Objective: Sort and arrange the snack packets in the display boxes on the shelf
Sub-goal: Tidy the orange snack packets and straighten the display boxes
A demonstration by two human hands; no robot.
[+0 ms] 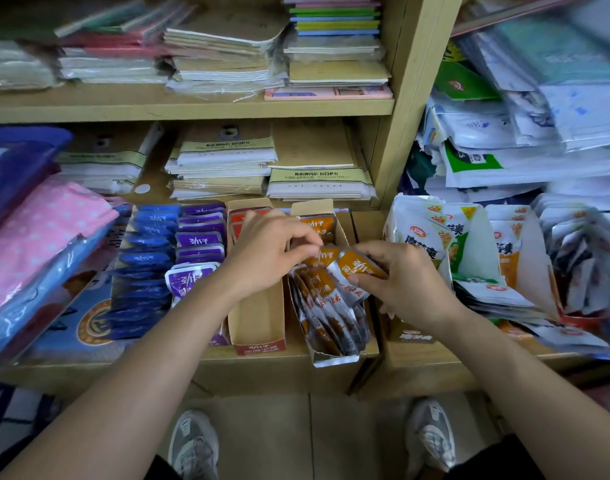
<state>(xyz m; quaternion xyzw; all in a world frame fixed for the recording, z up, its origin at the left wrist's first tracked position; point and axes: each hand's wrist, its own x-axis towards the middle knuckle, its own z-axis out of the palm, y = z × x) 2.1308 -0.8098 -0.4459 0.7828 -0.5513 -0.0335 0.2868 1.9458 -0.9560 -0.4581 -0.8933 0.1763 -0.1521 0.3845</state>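
Note:
Several cardboard display boxes stand side by side on the low shelf. An orange-packet box (331, 358) holds a leaning row of orange and brown snack packets (331, 317). My right hand (400, 285) grips one orange packet (357, 275) just above that row. My left hand (275, 251) pinches the top of another orange packet (326, 256) beside it. To the left, a red-fronted box (258, 330) is mostly bare inside, with red packets (237, 220) at its back. Further left lie purple packets (199, 237) and blue packets (144, 265).
White snack bags (431, 237) and their boxes crowd the shelf to the right. Pink and blue plastic-wrapped goods (37, 244) overhang the left side. Stacks of notebooks (227, 64) fill the shelves above. My shoes (192, 445) stand on the tiled floor below the shelf edge (262, 372).

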